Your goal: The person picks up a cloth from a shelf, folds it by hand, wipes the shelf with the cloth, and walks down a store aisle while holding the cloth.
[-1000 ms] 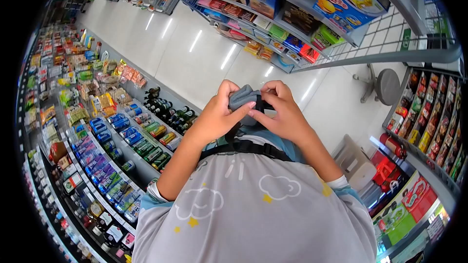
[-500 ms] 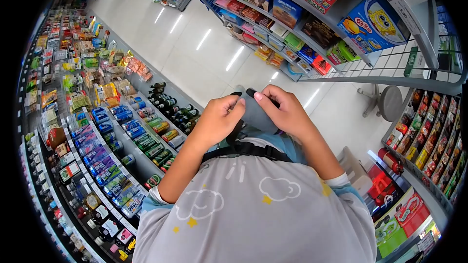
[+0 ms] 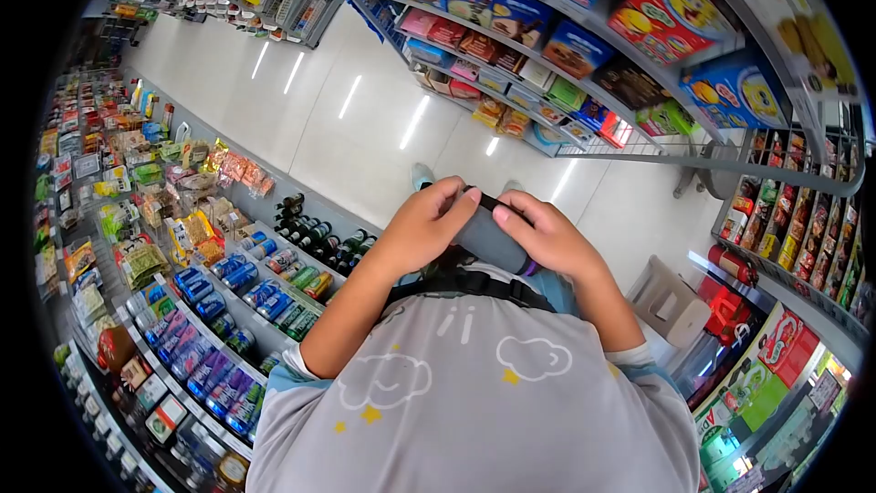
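Note:
In front of my waist, a grey pouch-like thing [image 3: 491,241] with a black upper edge and a small purple spot at its lower right is between my hands. My left hand [image 3: 427,224] is closed, thumb and fingers pinching the black edge at its left end. My right hand [image 3: 550,230] is closed around the right side, its thumb lying over the grey front. A black strap with a buckle [image 3: 529,292] crosses my waist just below. What the pouch holds, if anything, is hidden.
Shelves of cans [image 3: 214,306], bottles [image 3: 324,242] and snack packets [image 3: 192,237] run along the left. Boxed biscuits [image 3: 575,50] fill the rack at upper right. A beige plastic stool [image 3: 671,306] stands at right. Tiled floor [image 3: 347,128] lies ahead, with my shoe [image 3: 421,175] on it.
My hands have drawn closer along the black edge, and more of the grey pouch's front shows. The camera view has turned and shifted, moving the shelves within the picture.

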Tool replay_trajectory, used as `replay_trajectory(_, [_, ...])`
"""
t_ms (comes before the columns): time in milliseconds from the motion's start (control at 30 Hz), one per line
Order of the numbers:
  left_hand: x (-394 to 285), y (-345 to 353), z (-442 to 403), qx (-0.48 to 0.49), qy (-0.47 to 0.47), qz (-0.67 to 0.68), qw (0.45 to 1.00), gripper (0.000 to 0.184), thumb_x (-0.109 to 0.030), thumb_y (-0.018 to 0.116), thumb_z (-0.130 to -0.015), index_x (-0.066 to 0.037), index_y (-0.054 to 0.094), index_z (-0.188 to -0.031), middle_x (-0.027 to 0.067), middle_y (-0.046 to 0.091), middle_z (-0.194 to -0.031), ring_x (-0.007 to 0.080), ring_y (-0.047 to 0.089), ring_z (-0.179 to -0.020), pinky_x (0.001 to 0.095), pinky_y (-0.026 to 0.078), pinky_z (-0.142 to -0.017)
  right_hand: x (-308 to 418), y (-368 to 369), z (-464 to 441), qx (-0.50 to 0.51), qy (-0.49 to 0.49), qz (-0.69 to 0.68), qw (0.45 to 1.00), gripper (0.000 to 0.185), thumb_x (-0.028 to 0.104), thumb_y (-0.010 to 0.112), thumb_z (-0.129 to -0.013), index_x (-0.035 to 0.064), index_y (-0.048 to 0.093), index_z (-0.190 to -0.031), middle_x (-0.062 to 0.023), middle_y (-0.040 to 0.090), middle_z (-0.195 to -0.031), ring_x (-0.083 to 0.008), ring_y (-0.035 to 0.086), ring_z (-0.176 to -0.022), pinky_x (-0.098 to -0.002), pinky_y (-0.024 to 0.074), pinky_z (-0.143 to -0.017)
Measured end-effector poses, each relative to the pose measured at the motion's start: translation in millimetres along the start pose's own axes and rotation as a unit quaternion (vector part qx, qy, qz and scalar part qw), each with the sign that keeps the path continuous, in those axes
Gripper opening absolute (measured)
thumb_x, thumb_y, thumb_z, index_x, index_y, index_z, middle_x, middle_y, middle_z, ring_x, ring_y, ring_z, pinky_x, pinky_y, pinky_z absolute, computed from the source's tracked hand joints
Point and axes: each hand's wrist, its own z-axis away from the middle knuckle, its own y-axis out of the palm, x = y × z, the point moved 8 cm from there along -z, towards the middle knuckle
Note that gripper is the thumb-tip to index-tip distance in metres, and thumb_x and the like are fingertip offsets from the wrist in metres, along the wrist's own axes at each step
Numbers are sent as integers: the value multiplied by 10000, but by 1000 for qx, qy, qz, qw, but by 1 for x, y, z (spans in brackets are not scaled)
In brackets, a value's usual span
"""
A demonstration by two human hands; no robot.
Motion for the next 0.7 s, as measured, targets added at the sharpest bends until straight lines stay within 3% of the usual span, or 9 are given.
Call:
replay_trajectory(33, [-1, -21, 1, -22, 16, -14, 1000, 293, -297, 580, -1069, -44, 577, -920, -29, 512, -718, 57, 466, -651, 260, 402, -579, 6, 8, -5, -2, 2, 5, 1000, 449, 463, 619, -1020, 30, 651, -1134, -90, 681, -899, -159, 635, -812, -318, 513, -732])
replay_trajectory(133, [4, -85, 8, -34, 25, -12, 999, 257, -264, 565, -1056, -22, 606, -979, 7, 551, -741, 93, 478, -689, 292, 416, -629, 33, 50, -26, 52, 54, -30, 997, 540, 388, 802, -909, -27, 637, -1213, -63, 679, -988, -133, 657, -812, -283, 553, -705])
replay_trajectory(167, [10, -102, 11, -23, 10, -3, 1000, 228, -231, 548, -1053, -17, 617, -1016, 15, 567, -773, 102, 497, -719, 290, 436, -666, 41, 62, -36, 51, 58, -25, 997, 540, 388, 802, -909, -27, 637, -1213, -63, 679, -988, -133, 657, -812, -283, 553, -705])
replay_trajectory(233, [19, -129, 13, -24, 40, 24, 999, 206, -201, 527, -1045, -13, 610, -1027, 26, 581, -812, 115, 517, -749, 292, 452, -706, 49, 83, -51, 40, 92, -57, 993, 502, 302, 798, -920, -29, 622, -1253, -34, 654, -1026, -102, 598, -916, -262, 506, -825])
replay_trajectory(300, [25, -152, 15, -22, 67, 48, 996, 188, -171, 507, -1037, -9, 603, -1037, 37, 595, -851, 127, 536, -778, 293, 467, -746, 57, 106, -67, 41, 97, -47, 993, 474, 292, 798, -921, -22, 627, -1232, -25, 645, -1016, -97, 591, -909, -259, 500, -814])
replay_trajectory(367, [27, -172, 16, -8, 85, 87, 993, 191, -96, 426, -1044, -25, 602, -1021, 21, 578, -966, 110, 539, -945, 268, 446, -878, 62, 129, -79, 41, 100, -38, 993, 446, 282, 798, -922, -14, 631, -1210, -17, 635, -1006, -92, 583, -901, -256, 495, -804])
replay_trajectory(500, [23, -199, 21, -21, 99, 81, 992, 245, -179, 424, -1074, -26, 600, -999, 38, 575, -943, 129, 536, -935, 270, 438, -881, 84, 167, -98, 20, 57, -18, 998, 340, 251, 783, -931, 15, 631, -1124, 10, 578, -950, -82, 548, -871, -256, 472, -767])
replay_trajectory(600, [32, -219, 20, -64, 47, 36, 996, 315, -254, 428, -1092, -30, 589, -940, 33, 563, -875, 126, 522, -860, 275, 440, -815, 100, 184, -107, 25, 60, -23, 998, 380, 232, 793, -917, 15, 610, -1169, -5, 594, -1005, -106, 566, -928, -273, 481, -825])
replay_trajectory(700, [32, -236, 21, -85, 32, -11, 996, 354, -286, 443, -1100, -35, 564, -881, 17, 530, -774, 126, 491, -756, 287, 427, -732, 114, 197, -114, 50, -25, 30, 998, 531, 269, 809, -908, -1, 570, -1298, -70, 642, -1099, -147, 638, -979, -300, 516, -875])
